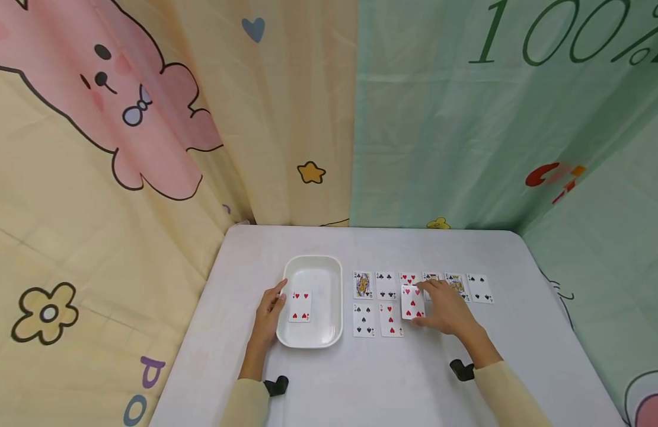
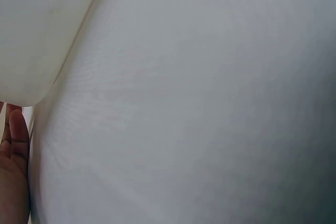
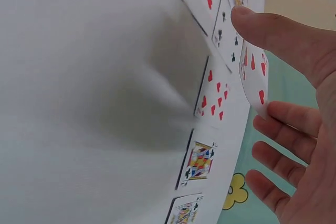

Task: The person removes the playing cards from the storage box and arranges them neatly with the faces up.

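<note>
My right hand (image 1: 443, 308) pinches a hearts playing card (image 1: 412, 302) by its edges, between thumb and index finger. In the right wrist view this card (image 3: 254, 72) is slightly bowed and held off the table, and the other fingers are extended. It hangs over the lower end of a row of cards, right of a three of hearts (image 1: 390, 320). My left hand (image 1: 265, 314) rests against the left side of a white tray (image 1: 314, 338), fingers fairly straight. Inside the tray lies a four of hearts (image 1: 300, 307). The left wrist view shows little of that hand (image 2: 16, 156) beside the tray's corner.
Several face-up cards form an upper row, from a face card (image 1: 363, 285) to a spades card (image 1: 479, 289). Below them lies another spades card (image 1: 364, 321). The white table (image 1: 361, 385) is bounded by printed curtains (image 1: 302, 118) at the back and sides.
</note>
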The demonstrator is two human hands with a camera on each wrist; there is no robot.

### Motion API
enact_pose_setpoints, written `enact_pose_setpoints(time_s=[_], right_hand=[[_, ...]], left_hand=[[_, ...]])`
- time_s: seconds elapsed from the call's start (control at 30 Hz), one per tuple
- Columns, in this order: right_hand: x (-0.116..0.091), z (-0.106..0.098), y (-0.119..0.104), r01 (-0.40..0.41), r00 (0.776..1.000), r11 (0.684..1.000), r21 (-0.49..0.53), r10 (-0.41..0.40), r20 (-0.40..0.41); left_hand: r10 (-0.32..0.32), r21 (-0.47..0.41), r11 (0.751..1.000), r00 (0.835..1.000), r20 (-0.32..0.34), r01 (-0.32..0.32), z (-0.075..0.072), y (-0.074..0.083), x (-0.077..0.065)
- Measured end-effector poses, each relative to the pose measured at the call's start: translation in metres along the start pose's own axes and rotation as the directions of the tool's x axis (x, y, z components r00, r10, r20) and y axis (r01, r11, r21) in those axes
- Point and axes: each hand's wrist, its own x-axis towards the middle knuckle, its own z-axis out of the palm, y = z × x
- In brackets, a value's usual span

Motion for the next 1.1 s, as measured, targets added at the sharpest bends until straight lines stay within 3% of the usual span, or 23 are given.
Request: enact_pose_setpoints(time_s=[0.17, 0.47, 0.7, 0.93, 1.1], right_hand=[[-0.008, 0.009, 0.009, -0.010, 1.000, 1.000, -0.008, 0.010, 0.025], [-0.019, 0.023, 0.019, -0.009, 0.998, 1.000, 0.015, 0.008, 0.064], [-0.021, 0.030, 0.021, -0.023, 0.997, 1.000, 0.019, 0.022, 0.077], [-0.021, 0.030, 0.019, -0.021, 0.995, 1.000, 0.017, 0.020, 0.093], [-0.020, 0.030, 0.017, -0.013, 0.995, 1.000, 0.015, 0.011, 0.095]], left_hand=[[0.034, 0.002, 0.999, 0.999, -0.023, -0.034, 0.001, -0.006, 0.001], [0.036, -0.016, 0.999, 0.999, -0.022, -0.036, 0.002, -0.003, 0.002], [0.021, 0.004, 1.000, 0.999, 0.023, -0.021, -0.004, 0.031, -0.012], [0.043, 0.001, 0.999, 0.999, -0.029, -0.043, 0.003, -0.005, 0.001], [0.052, -0.002, 0.999, 0.998, -0.032, -0.052, 0.003, -0.006, 0.002]])
